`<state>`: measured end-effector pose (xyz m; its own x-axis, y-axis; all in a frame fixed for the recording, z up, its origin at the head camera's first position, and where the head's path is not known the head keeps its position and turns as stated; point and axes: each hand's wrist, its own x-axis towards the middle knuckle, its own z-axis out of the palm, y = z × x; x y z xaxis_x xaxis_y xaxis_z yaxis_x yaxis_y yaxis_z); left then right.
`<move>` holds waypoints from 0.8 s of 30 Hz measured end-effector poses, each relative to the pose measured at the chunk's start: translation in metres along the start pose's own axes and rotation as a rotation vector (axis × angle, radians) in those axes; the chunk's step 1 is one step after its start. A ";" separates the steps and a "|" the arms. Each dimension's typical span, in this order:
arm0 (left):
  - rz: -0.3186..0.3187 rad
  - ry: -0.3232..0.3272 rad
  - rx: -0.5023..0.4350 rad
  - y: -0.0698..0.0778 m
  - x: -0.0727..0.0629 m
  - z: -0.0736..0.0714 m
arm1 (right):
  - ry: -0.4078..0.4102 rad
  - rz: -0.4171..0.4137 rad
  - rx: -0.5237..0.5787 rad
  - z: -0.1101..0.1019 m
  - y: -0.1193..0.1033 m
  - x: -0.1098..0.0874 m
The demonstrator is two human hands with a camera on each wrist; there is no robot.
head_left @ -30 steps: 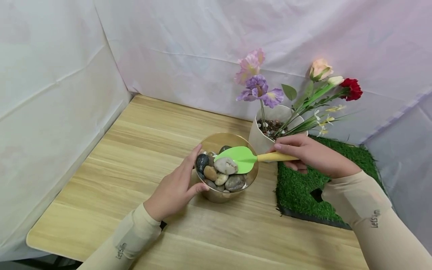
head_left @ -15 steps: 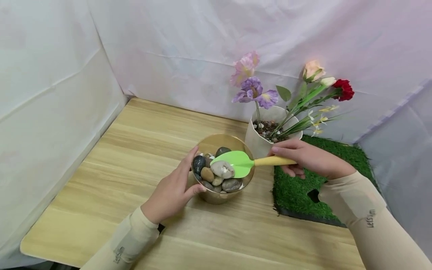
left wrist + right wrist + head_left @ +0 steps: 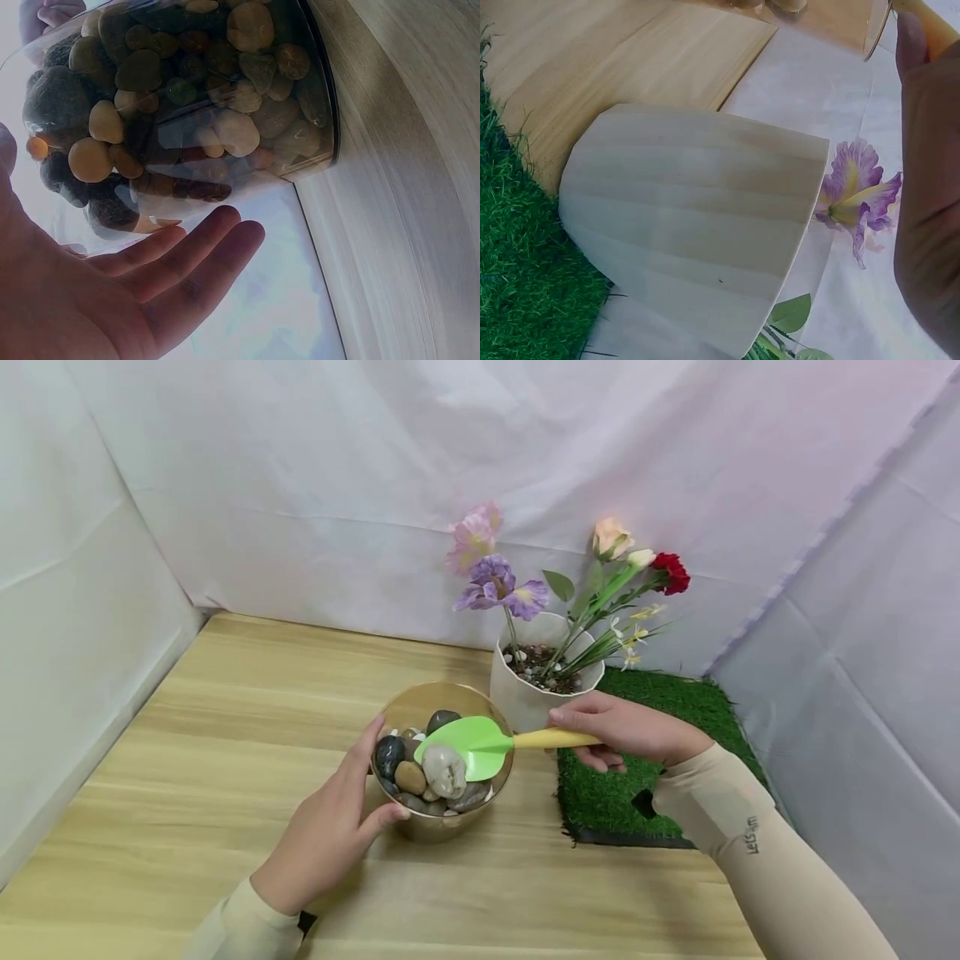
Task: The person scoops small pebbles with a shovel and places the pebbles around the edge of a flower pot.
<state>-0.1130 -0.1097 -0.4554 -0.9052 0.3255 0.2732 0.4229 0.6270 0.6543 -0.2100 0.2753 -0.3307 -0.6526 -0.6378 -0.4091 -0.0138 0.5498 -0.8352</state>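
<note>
A see-through amber tub (image 3: 438, 828) full of smooth stones stands on the wooden table. My left hand (image 3: 322, 827) holds its left side, thumb at the near rim and fingers along the wall, as the left wrist view also shows. My right hand (image 3: 630, 731) grips the yellow handle (image 3: 551, 739) of a small garden trowel. The light green trowel blade (image 3: 487, 747) is over the stones inside the rim. A whitish stone (image 3: 444, 771) overlaps the blade's near edge. Dark and brown stones (image 3: 410, 777) lie around it, some hidden under the blade.
Behind the tub stands a white flowerpot (image 3: 517, 700) with soil, pebbles and artificial flowers, including a purple iris (image 3: 495, 585) and a red carnation (image 3: 671, 573). Under my right forearm lies a green turf mat (image 3: 622, 810). Pale cloth walls (image 3: 360, 552) enclose the table (image 3: 247, 693).
The head view has swung right, so everything sits further left in it. The whitish stone has tipped and slid a little toward the blade's near edge. Both hands keep their holds.
</note>
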 end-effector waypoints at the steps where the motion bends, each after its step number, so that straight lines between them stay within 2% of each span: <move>1: 0.001 0.003 0.002 0.000 -0.001 0.000 | -0.009 0.003 -0.003 0.000 0.000 0.000; 10: 0.011 0.008 0.012 -0.001 -0.002 -0.002 | -0.081 0.040 -0.120 0.005 -0.010 -0.007; 17: 0.008 0.006 0.007 -0.001 -0.003 -0.004 | -0.036 -0.043 -0.186 0.010 -0.016 -0.007; 24: 0.007 -0.003 0.005 -0.001 -0.002 -0.004 | -0.011 -0.079 -0.079 0.011 -0.008 -0.006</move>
<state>-0.1123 -0.1136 -0.4541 -0.9021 0.3321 0.2755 0.4294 0.6284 0.6486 -0.1973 0.2684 -0.3256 -0.6387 -0.6865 -0.3475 -0.1247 0.5380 -0.8337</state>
